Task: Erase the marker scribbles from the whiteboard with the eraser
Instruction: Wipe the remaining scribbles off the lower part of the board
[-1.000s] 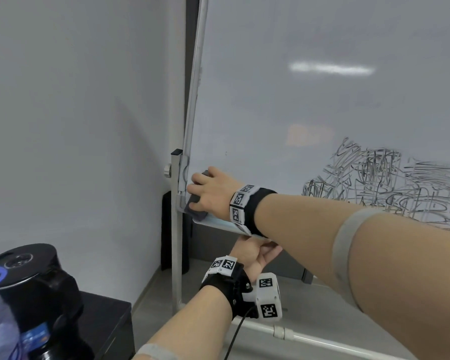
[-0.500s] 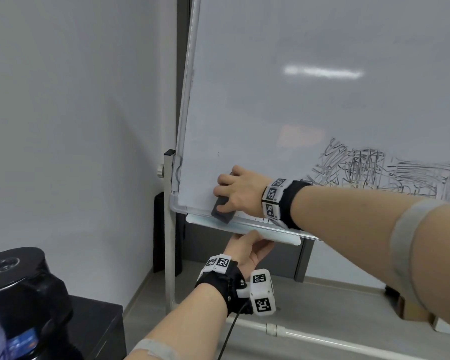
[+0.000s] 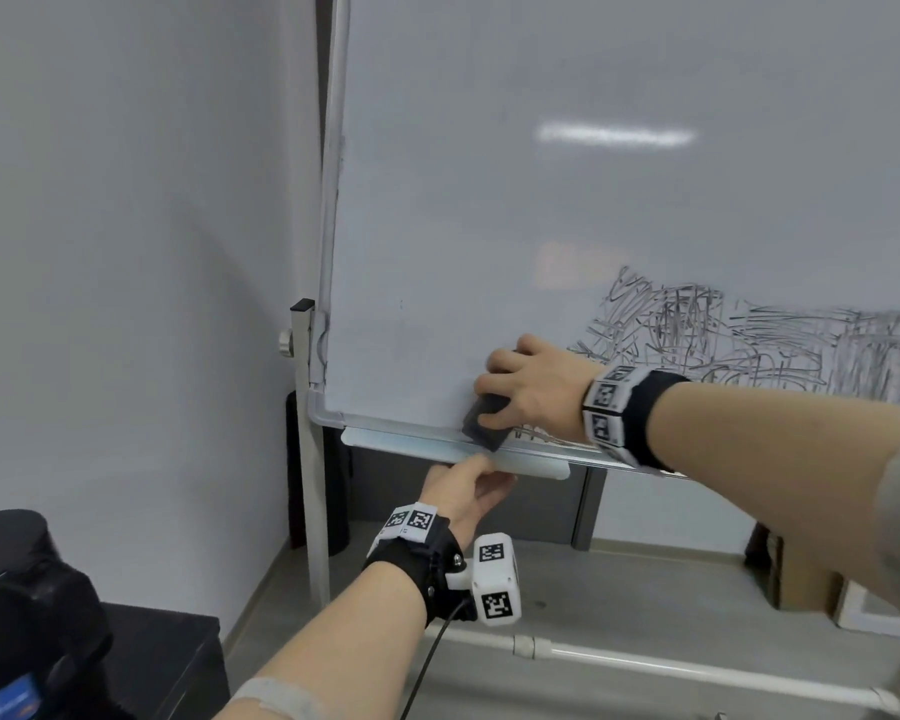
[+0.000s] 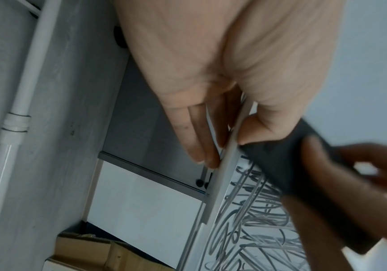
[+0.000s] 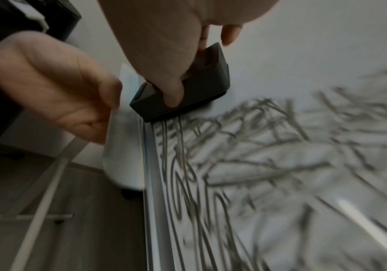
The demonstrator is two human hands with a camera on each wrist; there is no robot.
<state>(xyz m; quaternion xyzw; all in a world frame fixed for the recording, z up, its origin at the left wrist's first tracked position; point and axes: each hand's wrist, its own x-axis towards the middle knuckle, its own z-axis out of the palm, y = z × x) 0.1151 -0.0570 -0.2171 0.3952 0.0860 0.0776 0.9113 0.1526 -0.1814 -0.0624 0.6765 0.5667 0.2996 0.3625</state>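
A whiteboard [image 3: 489, 226] on a stand carries dense black marker scribbles [image 3: 749, 345] across its lower right; they also fill the right wrist view [image 5: 269, 165]. My right hand [image 3: 531, 387] grips a dark grey eraser [image 3: 484, 420] and presses it flat against the board just above the bottom frame, at the scribbles' left edge. In the right wrist view the eraser [image 5: 188, 86] sits under my thumb. My left hand [image 3: 463, 491] pinches the marker tray [image 3: 411, 449] below the board, thumb on top and fingers [image 4: 202, 139] underneath.
The stand's upright post [image 3: 305, 433] and a white floor bar [image 3: 645, 662] run below the board. A black device [image 3: 17, 589] sits on a dark cabinet at lower left. A cardboard box [image 3: 801, 579] stands on the floor at right. A grey wall lies left.
My right hand has slid the eraser rightward along the board's bottom edge, from the left corner to the scribbles' left edge. The left hand has kept its hold on the tray.
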